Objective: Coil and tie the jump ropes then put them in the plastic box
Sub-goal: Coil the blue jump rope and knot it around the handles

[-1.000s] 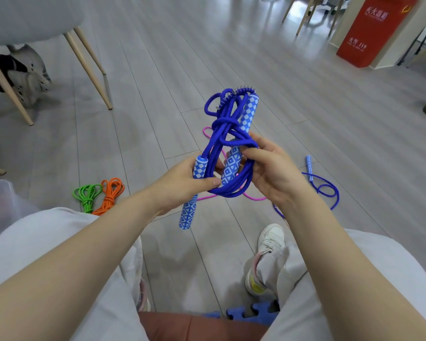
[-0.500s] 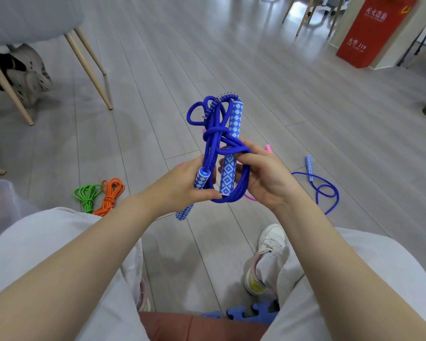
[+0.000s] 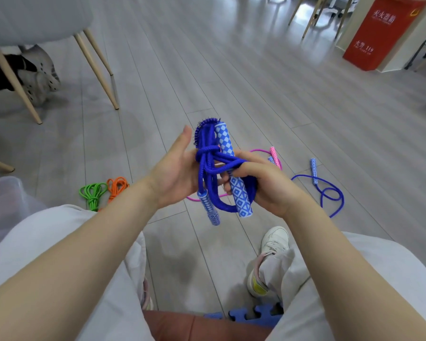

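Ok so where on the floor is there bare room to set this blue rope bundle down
Bare floor lies straight ahead, beyond the bundle, between the chair legs and the red box. Also bare: the patch between your knees, left of the white shoe. Crowded: the green rope and orange rope on the left, the pink rope and loose blue rope on the right.

Held up a coiled blue jump rope [image 3: 208, 166], knotted midway, checkered handles dangling. Left green [image 3: 93, 194], orange [image 3: 117, 187], pink [image 3: 272, 153] ropes on floor around it.
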A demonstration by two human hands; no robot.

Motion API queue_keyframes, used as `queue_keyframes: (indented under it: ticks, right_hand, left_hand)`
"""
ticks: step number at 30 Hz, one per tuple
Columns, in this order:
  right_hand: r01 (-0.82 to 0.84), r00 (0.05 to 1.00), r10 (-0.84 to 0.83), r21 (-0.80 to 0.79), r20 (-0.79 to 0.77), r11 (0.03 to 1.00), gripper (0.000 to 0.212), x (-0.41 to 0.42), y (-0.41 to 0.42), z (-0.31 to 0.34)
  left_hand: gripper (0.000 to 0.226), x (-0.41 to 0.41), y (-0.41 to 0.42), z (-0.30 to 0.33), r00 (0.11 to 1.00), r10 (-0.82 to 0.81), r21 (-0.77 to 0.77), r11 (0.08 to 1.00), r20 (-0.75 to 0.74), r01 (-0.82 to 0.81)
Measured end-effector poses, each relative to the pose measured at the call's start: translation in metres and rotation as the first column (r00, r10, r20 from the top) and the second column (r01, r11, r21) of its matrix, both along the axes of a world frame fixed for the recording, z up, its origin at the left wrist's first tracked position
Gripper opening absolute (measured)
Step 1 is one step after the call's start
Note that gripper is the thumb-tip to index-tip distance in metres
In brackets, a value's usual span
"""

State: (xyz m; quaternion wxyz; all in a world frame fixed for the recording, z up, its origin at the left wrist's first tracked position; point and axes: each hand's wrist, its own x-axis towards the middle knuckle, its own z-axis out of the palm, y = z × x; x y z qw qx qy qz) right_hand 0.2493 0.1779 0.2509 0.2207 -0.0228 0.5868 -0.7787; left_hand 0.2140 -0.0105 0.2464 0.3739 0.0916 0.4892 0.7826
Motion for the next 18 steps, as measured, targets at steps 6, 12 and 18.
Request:
queue_keyframes:
  ticks: [6, 12, 18]
  right_hand:
    - [-0.198, 0.979, 0.205, 0.264, 0.002, 0.944, 0.026, 0.009, -0.012, -0.005]
    - [0.23, 0.931, 0.077, 0.735, -0.358, 0.637, 0.018, 0.006, -0.024, -0.018]
    - [0.446, 0.854, 0.042, 0.77, -0.519, 0.455, 0.025, -0.002, -0.019, -0.032]
  left_hand:
    - [0.06, -0.006, 0.009, -0.001, 0.875, 0.365, 0.161, 0.889, 0.319, -0.429]
    - [0.033, -0.016, -0.013, 0.016, 0.908, 0.387, 0.244, 0.876, 0.162, -0.417]
    - [0.012, -0.019, -0.009, 0.02, 0.812, 0.576, -0.022, 0.817, 0.095, -0.577]
